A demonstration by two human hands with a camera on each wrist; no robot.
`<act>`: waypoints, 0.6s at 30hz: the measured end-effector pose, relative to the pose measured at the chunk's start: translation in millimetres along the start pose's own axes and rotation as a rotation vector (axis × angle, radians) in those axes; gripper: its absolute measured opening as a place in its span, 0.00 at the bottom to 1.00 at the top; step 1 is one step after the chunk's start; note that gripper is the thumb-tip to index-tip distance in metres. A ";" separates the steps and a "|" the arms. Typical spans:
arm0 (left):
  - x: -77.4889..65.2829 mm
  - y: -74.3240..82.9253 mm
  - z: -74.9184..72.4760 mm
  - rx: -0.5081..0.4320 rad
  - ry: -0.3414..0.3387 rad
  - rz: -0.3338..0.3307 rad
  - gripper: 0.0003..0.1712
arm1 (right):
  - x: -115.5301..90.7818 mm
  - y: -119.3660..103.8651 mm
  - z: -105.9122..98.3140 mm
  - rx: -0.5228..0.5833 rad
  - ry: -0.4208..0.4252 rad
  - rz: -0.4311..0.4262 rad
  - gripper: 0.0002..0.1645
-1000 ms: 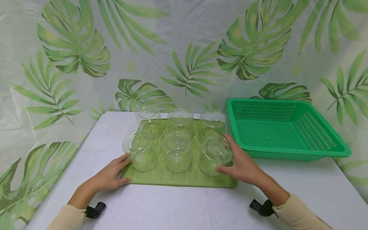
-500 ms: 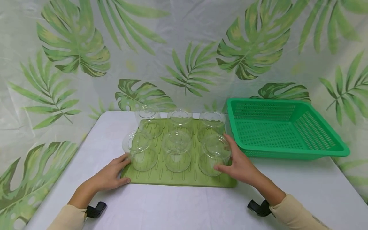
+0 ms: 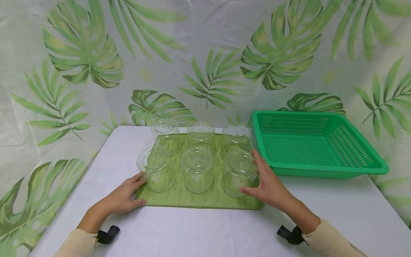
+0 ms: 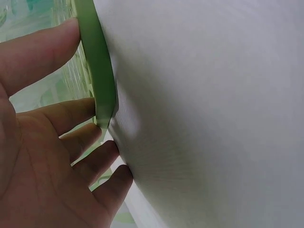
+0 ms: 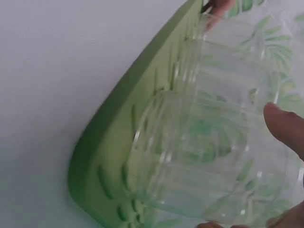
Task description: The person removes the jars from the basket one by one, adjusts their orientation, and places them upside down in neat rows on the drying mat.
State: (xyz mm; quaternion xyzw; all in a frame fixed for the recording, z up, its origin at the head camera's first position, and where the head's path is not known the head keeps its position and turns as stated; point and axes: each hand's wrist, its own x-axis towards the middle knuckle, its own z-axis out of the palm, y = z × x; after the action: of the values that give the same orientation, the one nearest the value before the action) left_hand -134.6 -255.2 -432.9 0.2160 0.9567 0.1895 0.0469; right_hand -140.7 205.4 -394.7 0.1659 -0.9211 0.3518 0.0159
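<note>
Clear cups stand in two rows of three on a green ridged mat (image 3: 205, 202). My right hand (image 3: 271, 185) is spread around the front right cup (image 3: 239, 166), thumb at its near side and fingers by its right side. In the right wrist view the thumb (image 5: 285, 126) and fingertips show at opposite sides of this cup (image 5: 199, 156), loosely placed. My left hand (image 3: 122, 196) rests at the mat's front left corner, beside the front left cup (image 3: 160, 175). The left wrist view shows its extended fingers (image 4: 76, 116) touching the mat's green edge (image 4: 99, 61).
A green perforated plastic basket (image 3: 318, 171) stands to the right of the mat, tilted slightly in view. A white cloth covers the table (image 3: 199, 232). Behind it hangs a leaf-patterned curtain (image 3: 179, 71).
The front right cup has shifted slightly left and settled level with its row. My right fingers have moved a little outward from it. The left hand stays put.
</note>
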 end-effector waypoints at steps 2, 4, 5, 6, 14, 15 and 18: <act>-0.2 0.2 0.0 -0.003 0.001 -0.001 0.41 | -4.9 -3.4 -4.4 -0.015 -0.013 0.002 0.74; -0.2 0.3 -0.3 -0.006 0.003 0.003 0.41 | -11.0 -6.4 -10.7 -0.040 -0.016 -0.004 0.72; -0.1 0.3 -0.3 -0.009 0.002 0.004 0.41 | -14.4 -7.8 -14.4 -0.053 -0.014 -0.007 0.71; 0.0 0.3 -0.5 -0.012 0.001 0.004 0.41 | -17.8 -8.6 -18.1 -0.065 -0.009 -0.018 0.70; -0.2 -0.9 -0.9 -0.005 0.003 0.003 0.41 | -40.5 -2.7 -43.7 -0.196 0.111 -0.205 0.53; -0.3 -1.2 -0.9 -0.004 0.004 0.004 0.41 | -42.5 -0.1 -46.0 -0.205 0.132 -0.222 0.50; -0.6 -2.0 -0.7 -0.003 0.010 0.009 0.41 | -46.3 8.0 -51.7 -0.200 0.197 -0.261 0.43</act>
State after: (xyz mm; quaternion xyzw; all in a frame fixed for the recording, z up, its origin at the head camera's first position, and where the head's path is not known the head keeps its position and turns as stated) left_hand -134.9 -257.4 -433.1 0.2195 0.9556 0.1923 0.0418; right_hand -104.0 258.3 -367.8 0.2464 -0.9161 0.2679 0.1682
